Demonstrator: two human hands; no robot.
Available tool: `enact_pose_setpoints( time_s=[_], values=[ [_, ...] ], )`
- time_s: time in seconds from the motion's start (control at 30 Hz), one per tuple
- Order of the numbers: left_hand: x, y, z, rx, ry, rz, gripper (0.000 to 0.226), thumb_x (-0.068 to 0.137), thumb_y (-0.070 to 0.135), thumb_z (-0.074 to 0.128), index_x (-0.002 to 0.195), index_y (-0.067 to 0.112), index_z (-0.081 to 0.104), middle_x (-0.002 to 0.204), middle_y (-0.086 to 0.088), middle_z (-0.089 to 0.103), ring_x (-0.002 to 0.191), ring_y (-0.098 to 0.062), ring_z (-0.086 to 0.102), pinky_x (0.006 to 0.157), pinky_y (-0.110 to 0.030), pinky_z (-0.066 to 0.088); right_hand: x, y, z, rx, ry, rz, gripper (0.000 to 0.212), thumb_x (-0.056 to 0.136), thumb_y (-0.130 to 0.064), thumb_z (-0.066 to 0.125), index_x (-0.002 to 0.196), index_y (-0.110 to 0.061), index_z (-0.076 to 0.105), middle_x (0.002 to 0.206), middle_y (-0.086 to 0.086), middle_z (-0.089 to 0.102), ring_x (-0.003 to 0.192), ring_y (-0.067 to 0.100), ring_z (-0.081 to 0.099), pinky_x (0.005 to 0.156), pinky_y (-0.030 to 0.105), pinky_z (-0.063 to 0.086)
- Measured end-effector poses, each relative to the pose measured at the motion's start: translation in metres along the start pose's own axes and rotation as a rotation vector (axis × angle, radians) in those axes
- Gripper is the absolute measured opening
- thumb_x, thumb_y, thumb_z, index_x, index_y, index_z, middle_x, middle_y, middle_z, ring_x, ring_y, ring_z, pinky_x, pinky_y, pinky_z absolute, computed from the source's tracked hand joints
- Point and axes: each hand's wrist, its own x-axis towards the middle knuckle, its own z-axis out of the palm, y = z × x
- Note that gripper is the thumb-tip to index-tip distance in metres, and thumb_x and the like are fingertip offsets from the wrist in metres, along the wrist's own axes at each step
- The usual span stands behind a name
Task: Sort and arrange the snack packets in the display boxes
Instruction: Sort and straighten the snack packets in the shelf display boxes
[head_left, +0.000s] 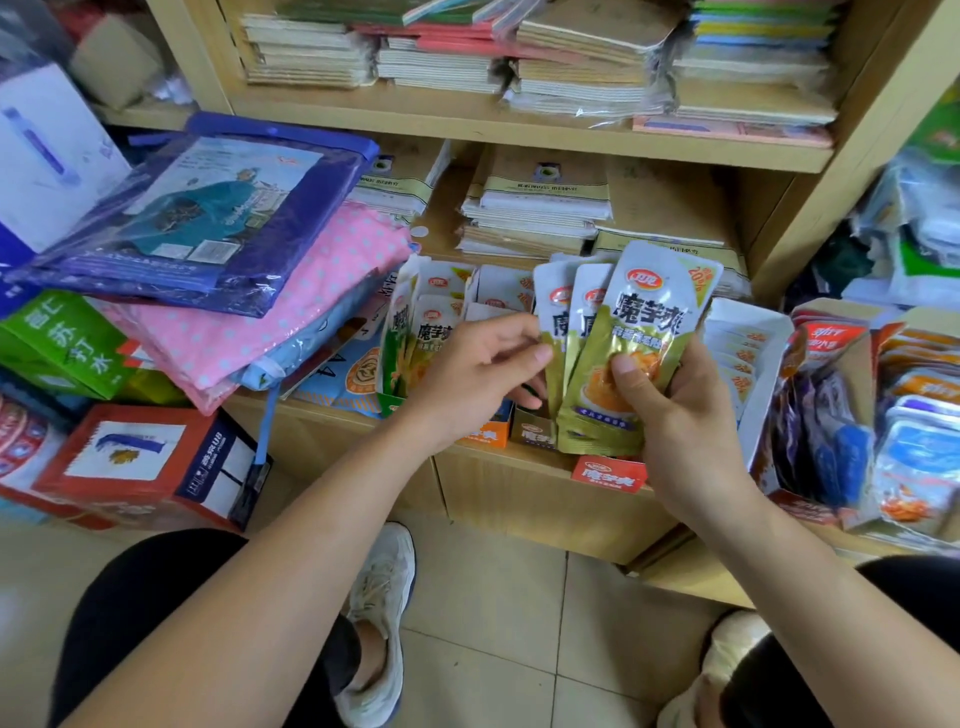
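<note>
Green packets (639, 332) fanned out in hand, held above the front edge of the shelf (332, 431).
Right hand (685, 415) is curled round the lower half of the fan, thumb pressed on the front packet. Left hand (467, 374) pinches the edge of the leftmost packet between thumb and fingers. Green display box (410, 332) stands just left of the hands at the shelf's front edge, with matching packets upright inside; white display box (769, 338) is just right, holding a row of other packets. Likely step: square the fan into one stack. Advice: keep the right thumb firm, tap the bottom edges level and keep all faces forward. Lower the stack upright into the green box beside its matches, without creasing the foil corners.
</note>
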Motion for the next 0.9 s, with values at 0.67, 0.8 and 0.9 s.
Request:
enact_pose_setpoints(
  time_s=[0.67, 0.8, 0.9],
  values=[
    [0.092, -0.013, 0.003, 1.378, -0.19, 0.258, 0.06, 0.081, 0.027, 0.072, 0.138, 0.033, 0.055, 0.129, 0.015, 0.058, 0.132, -0.021, 0.03, 0.101, -0.046, 0.015, 0.013, 0.01, -0.042, -0.257, 0.324, -0.054, 0.017, 0.093, -0.018, 0.07, 0.097, -0.004, 0.06, 0.087, 0.01, 0.072, 0.081, 0.028, 0.071, 0.076, 0.052, 0.059],
    [0.09, -0.01, -0.011, 1.135, -0.171, 0.375, 0.017, 0.087, 0.035, 0.073, 0.104, 0.033, 0.076, 0.099, 0.021, 0.061, 0.119, -0.02, 0.039, 0.086, -0.038, 0.016, 0.011, 0.001, -0.043, -0.204, 0.352, -0.043, 0.02, 0.091, -0.018, 0.072, 0.097, -0.004, 0.061, 0.089, 0.012, 0.072, 0.084, 0.032, 0.071, 0.076, 0.053, 0.06],
    [0.083, -0.011, -0.018, 1.01, -0.163, 0.395, 0.014, 0.084, 0.04, 0.078, 0.096, 0.034, 0.078, 0.093, 0.022, 0.064, 0.115, -0.018, 0.046, 0.087, -0.038, 0.021, -0.005, -0.012, -0.029, -0.163, 0.39, -0.075, 0.019, 0.089, -0.013, 0.074, 0.103, -0.006, 0.063, 0.09, 0.002, 0.075, 0.083, 0.017, 0.073, 0.073, 0.035, 0.06]
  ],
)
